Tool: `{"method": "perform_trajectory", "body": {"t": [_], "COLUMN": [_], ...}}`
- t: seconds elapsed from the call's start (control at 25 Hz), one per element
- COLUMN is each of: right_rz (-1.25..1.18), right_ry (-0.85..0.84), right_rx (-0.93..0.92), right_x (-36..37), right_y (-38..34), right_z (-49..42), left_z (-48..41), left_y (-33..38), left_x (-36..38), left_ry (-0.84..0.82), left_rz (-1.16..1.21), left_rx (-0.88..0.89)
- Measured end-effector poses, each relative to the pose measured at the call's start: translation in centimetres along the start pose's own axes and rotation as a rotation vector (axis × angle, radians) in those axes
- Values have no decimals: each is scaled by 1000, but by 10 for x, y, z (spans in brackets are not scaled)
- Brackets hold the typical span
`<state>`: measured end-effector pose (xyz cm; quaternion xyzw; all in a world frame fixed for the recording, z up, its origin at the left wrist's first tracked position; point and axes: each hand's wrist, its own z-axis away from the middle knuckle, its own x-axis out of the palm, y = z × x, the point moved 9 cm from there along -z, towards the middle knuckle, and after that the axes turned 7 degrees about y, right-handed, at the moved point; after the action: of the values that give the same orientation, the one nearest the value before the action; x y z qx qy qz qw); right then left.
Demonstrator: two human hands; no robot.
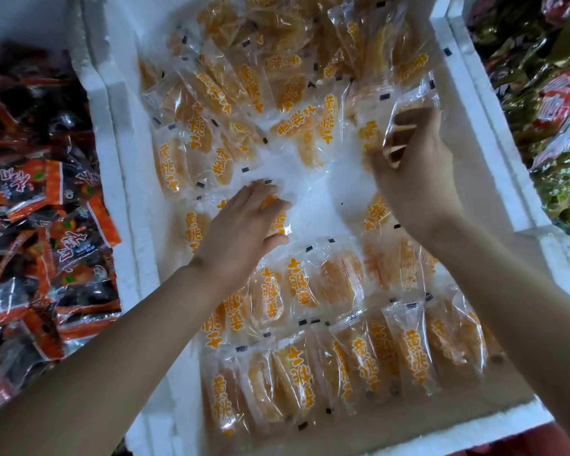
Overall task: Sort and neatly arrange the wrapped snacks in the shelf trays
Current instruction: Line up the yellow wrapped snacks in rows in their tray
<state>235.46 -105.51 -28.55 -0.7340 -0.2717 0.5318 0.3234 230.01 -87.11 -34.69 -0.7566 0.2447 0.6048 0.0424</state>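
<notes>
White foam tray (pixel 125 166), grainy. Holds clear crinkly snack pkts (pixel 356 357), oblong, orange print: rowed near end, loose far end. My left hand (pixel 244 225) curls round mid-tray pkt (pixel 278 220); my right hand (pixel 415 172) pinches right-side pkt (pixel 408 106). Black-orange pkts (pixel 46 225) lie left.

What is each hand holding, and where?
The left hand grips a packet round its middle; the right hand pinches a second packet by its lower end.
</notes>
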Motion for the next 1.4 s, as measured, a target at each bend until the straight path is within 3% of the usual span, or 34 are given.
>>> {"method": "perform_trajectory", "body": {"t": [0.08,0.2,0.28,0.44,0.56,0.64,0.76,1.0,1.16,1.4], "right_rz": [-50,93,137,240,479,645,822,562,248,54], "right_ry": [-113,-370,-429,-400,-225,-163,-295,-353,-407,-459], "right_rx": [24,13,21,-97,-217,-188,-104,-160,-81,-48], "right_x": [24,77,92,82,36,3,-2,39,63,76], "right_y": [-1,6,10,2,0,12,39,25,19,18], "right_z": [18,37,41,39,31,27,31,28,25,33], "left_z": [0,-1,0,-1,-3,-4,-12,-21,-20,-16], "left_y": [-2,-4,-2,8,7,6,11,23,18,19], "left_x": [0,-3,-4,-7,-5,-8,-14,9,7,-3], "left_ry": [-4,-11,-13,-15,-25,0,59,-69,-91,-63], "left_rz": [28,77,99,-16,-44,-46,-35,-5,-22,6], "left_rx": [-21,-74,-95,17,39,33,33,30,36,-23]}}
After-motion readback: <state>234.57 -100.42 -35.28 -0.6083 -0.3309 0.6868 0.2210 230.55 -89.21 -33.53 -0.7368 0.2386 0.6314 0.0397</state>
